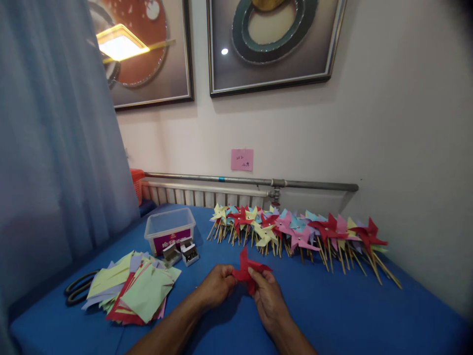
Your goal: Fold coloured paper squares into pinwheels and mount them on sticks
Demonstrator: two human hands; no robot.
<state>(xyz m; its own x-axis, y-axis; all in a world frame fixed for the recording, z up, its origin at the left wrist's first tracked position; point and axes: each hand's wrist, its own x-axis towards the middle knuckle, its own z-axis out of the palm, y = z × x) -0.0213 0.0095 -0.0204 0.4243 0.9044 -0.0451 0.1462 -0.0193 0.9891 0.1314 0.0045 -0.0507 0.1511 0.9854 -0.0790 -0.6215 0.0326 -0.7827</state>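
While fingers (259,278) pinch it, the folded red paper (243,270) splays pointed blades.

Two bare forearms (173,323) slant inward; the left hand (218,285) curls into a pinch, and near it the right hand (269,298) pinches too, thumb (257,278) extended, fingers (272,281) bent.

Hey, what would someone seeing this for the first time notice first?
Probably the long row of pinwheels on sticks, in red, pink, yellow and blue, lying toward the back and right of the blue surface. Next, perhaps, the single red paper pinwheel held between the left hand and right hand, front and centre. Then the loose heap of coloured paper at the left.
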